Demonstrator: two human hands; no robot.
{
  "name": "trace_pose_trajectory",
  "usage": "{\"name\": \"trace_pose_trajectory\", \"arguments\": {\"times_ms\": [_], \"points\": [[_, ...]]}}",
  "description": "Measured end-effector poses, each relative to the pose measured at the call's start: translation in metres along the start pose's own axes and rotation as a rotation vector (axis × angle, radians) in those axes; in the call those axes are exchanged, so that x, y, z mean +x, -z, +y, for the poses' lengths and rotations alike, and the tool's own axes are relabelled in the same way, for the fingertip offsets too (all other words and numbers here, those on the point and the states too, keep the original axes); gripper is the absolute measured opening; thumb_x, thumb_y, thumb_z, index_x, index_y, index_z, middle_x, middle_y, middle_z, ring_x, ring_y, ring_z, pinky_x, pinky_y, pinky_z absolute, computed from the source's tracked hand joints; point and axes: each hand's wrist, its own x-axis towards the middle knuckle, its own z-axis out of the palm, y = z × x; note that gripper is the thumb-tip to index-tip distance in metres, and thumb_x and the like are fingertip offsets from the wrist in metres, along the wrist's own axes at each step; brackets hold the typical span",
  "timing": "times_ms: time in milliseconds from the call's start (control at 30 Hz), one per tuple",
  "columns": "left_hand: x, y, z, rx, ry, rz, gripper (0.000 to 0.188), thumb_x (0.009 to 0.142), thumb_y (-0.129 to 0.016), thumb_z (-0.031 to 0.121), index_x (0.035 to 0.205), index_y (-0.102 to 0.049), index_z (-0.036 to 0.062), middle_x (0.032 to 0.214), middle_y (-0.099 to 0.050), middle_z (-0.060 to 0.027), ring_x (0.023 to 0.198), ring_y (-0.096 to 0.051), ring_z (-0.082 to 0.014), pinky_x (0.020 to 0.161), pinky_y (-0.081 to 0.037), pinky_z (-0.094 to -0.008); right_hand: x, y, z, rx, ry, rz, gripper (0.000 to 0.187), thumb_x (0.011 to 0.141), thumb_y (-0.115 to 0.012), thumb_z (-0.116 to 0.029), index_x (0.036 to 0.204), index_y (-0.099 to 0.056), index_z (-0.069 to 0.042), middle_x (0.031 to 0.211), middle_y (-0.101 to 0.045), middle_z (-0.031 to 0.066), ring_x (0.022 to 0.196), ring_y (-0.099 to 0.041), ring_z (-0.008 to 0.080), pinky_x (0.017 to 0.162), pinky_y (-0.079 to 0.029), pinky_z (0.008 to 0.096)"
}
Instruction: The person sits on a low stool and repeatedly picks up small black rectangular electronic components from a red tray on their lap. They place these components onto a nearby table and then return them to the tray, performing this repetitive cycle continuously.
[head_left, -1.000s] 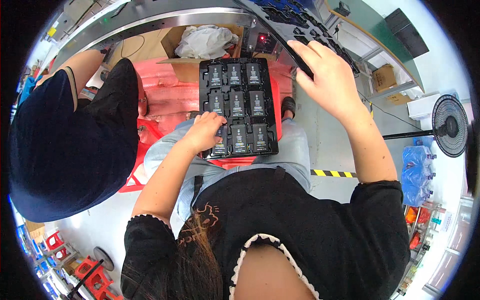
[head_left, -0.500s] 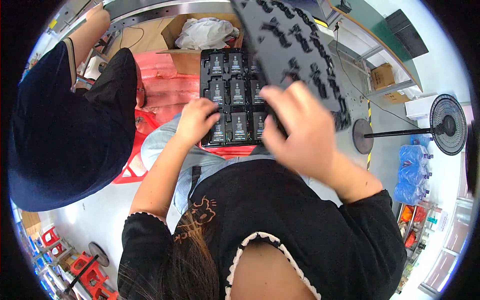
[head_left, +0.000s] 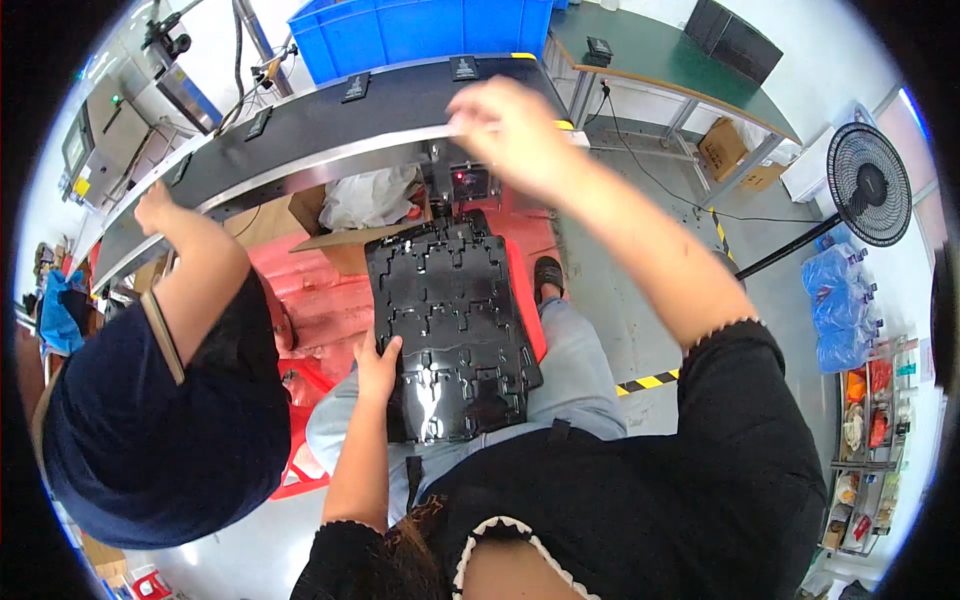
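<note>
A black moulded plastic tray [head_left: 450,325] rests across my lap, its glossy top showing several stepped shallow recesses. My left hand [head_left: 376,370] grips its left edge, with the thumb on top. More black tray corners stick out at odd angles beneath its far end. Raised over the near edge of the conveyor belt [head_left: 400,105], my right hand [head_left: 500,125] has its fingers loosely apart and slightly blurred, with nothing seen in them. Just beyond those fingers lies a flat black rectangular pack [head_left: 464,68] with pale print. Another such pack [head_left: 355,87] lies further left on the belt.
At my left a co-worker's hand [head_left: 155,208] reaches to the belt. Behind the belt stands a blue crate [head_left: 420,40]. Under it sits a cardboard box [head_left: 345,250] with white plastic bags. A standing fan [head_left: 868,185] and a green table [head_left: 650,65] are on the right.
The tray lifted in my right hand now lies flat on my lap, covering the packs seen in the lower tray. My right hand has moved up to the belt. The view has tilted up.
</note>
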Motion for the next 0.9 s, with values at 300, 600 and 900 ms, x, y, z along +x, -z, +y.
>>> {"name": "trace_pose_trajectory", "arguments": {"times_ms": [300,600,900], "points": [[0.005,0.001,0.037,-0.598,0.433,-0.198,0.04,0.092,-0.06,0.008,0.13,-0.051,-0.0019,0.117,-0.062,-0.0095,0.104,-0.059,-0.018,0.094,-0.044,-0.0316,0.129,-0.01,0.242,-0.552,-0.345,-0.644,0.102,0.056,-0.071,-0.024,0.148,-0.033,-0.007,0.148,-0.037,0.024,0.138,-0.036,0.0322,0.112,-0.032,0.0359],[0.113,0.09,0.176,0.438,0.106,-0.869,0.054,0.087,-0.066,0.028,0.125,-0.053,-0.0085,0.096,-0.066,-0.0294,0.097,-0.065,-0.0412,0.085,-0.05,-0.0454,0.097,0.035,0.217,-0.636,-0.062,-0.35,0.076,0.063,-0.075,-0.03,0.126,-0.052,0.007,0.123,-0.054,0.0255,0.111,-0.054,0.0344,0.095,-0.045,0.0371],[0.4,-0.013,0.306,0.322,-0.686,-0.335,0.095,0.069,-0.078,0.02,0.15,-0.03,0.0132,0.157,-0.016,-0.0218,0.145,-0.015,-0.0374,0.117,-0.021,-0.0426,0.022,0.072,0.128,-0.202,-0.053,-0.159,0.081,0.066,-0.074,-0.025,0.138,-0.044,0.0,0.135,-0.049,0.022,0.125,-0.048,0.0333,0.105,-0.038,0.0378]]}}
